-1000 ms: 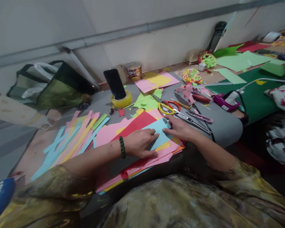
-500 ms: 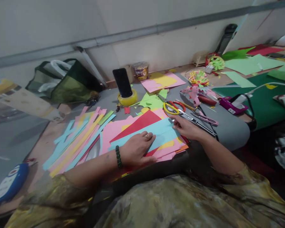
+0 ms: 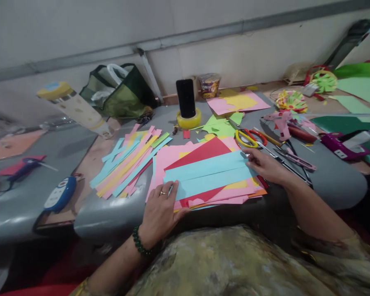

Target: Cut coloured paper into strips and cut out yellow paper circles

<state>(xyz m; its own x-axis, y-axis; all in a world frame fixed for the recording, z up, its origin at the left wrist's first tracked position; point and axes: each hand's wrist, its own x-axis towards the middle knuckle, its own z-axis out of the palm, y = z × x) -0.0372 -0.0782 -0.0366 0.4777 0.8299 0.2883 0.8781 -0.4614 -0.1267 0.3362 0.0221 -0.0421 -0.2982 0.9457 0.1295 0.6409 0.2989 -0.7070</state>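
Note:
A light blue sheet of paper (image 3: 208, 172) lies across the pile, with a long line, crease or slit, running along it; I cannot tell which. My left hand (image 3: 160, 205), wearing a ring and a green bead bracelet, rests flat on its lower left end, fingers stretched out. At the right end my right hand (image 3: 265, 165) pinches the sheet's edge between thumb and fingers. Something small and greyish shows at those fingertips, too small to name. Beneath are a red sheet (image 3: 214, 147) and pink sheets (image 3: 160, 158). Yellow-and-red-handled scissors (image 3: 246, 139) lie just beyond my right hand.
Coloured paper strips (image 3: 126, 164) lie at left. Behind stand a phone (image 3: 186, 98) on a yellow tape roll (image 3: 189, 119) and a snack cup (image 3: 209, 85). A pink glue gun (image 3: 282, 123), a purple device (image 3: 342, 147) and a paper flower (image 3: 291, 100) sit at right.
My left hand has slid left and toward me, from the sheet's middle to its left end, uncovering the line. My right hand stays at the right end. The view has turned left.

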